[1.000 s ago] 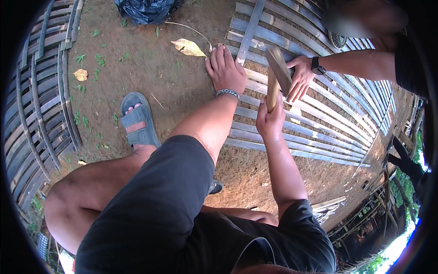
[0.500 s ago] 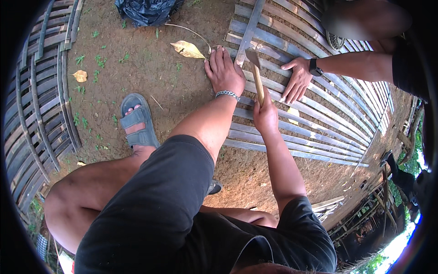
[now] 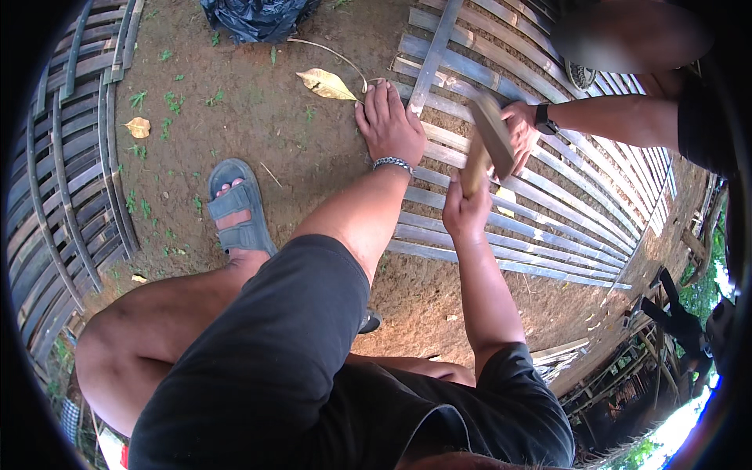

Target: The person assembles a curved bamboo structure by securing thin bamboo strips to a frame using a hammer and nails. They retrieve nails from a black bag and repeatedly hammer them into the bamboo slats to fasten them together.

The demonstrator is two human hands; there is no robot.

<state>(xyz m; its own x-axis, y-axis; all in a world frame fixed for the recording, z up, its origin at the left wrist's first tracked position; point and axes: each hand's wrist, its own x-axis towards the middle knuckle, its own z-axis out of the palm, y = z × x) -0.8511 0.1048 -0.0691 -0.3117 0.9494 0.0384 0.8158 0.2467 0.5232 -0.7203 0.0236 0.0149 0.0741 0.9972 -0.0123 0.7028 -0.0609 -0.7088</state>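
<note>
My right hand (image 3: 468, 210) grips the wooden handle of a hammer (image 3: 492, 133), whose dark metal head is raised over the bamboo slats and blurred by motion. My left hand (image 3: 392, 129), fingers spread, presses down at the left edge of the slatted bamboo panel (image 3: 501, 211). Just beyond its fingertips lies the lower end of a bamboo crosspiece (image 3: 432, 59). A co-worker's hand (image 3: 521, 133), with a black watch on the wrist, rests on the slats, partly hidden behind the hammer head.
Another slatted bamboo panel (image 3: 74, 172) stands at the left. A black plastic bag (image 3: 258, 17) sits on the ground at the top, with a dry yellow leaf (image 3: 327, 84) near my left hand. My sandalled foot (image 3: 237, 204) is on the soil. Cut bamboo pieces (image 3: 560, 354) lie at the lower right.
My right hand has lifted the hammer, turning its head to the right and toward me. My left hand stays almost in place. The co-worker's hand has drawn its fingers in slightly.
</note>
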